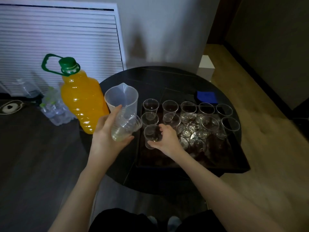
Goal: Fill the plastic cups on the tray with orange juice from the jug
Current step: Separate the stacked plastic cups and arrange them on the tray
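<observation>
A dark tray (pixel 168 162) lies on a round black table (pixel 167 77) and holds several clear plastic cups (pixel 170 107), some upright in rows, others jumbled on their sides. My right hand (pixel 168 139) grips one upright cup (pixel 151 133) at the tray's near left. My left hand (pixel 107 133) holds a tilted stack of clear cups (pixel 124 126) just left of the tray. Behind that stack stands an empty translucent jug (pixel 122 97). A big orange juice bottle (pixel 82 99) with a green cap stands at the table's left edge.
A blue cloth (pixel 207 97) lies on the table behind the tray. Crumpled empty water bottles (pixel 53 109) sit on the floor to the left. A slatted white panel (pixel 58 41) stands against the wall. A small white box (pixel 206 66) is on the floor behind the table.
</observation>
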